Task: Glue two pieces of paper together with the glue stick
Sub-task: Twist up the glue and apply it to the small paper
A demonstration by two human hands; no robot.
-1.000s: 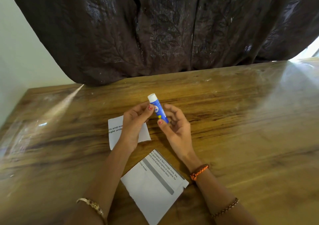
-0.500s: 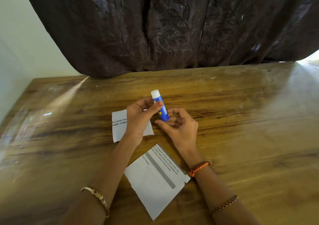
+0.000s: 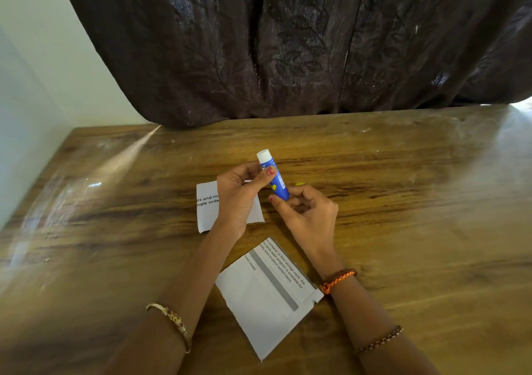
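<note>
Your left hand (image 3: 237, 199) grips the cylindrical blue glue stick (image 3: 275, 180), white cap up, your right hand (image 3: 306, 216) pinches its base, two torn printed papers, smaller (image 3: 205, 206) and larger (image 3: 267, 294), flat on glossy wood-grain counter (image 3: 403, 202).

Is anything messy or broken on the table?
Nothing is spilled. The two paper pieces have ragged, torn edges and lie at different angles. Both hands hold the glue stick up off the table.

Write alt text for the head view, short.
Both hands hold a blue glue stick above a wooden table: the left hand grips its upper body, the right hand its base. Two torn printed papers lie beneath, one under the left hand, one nearer.
</note>
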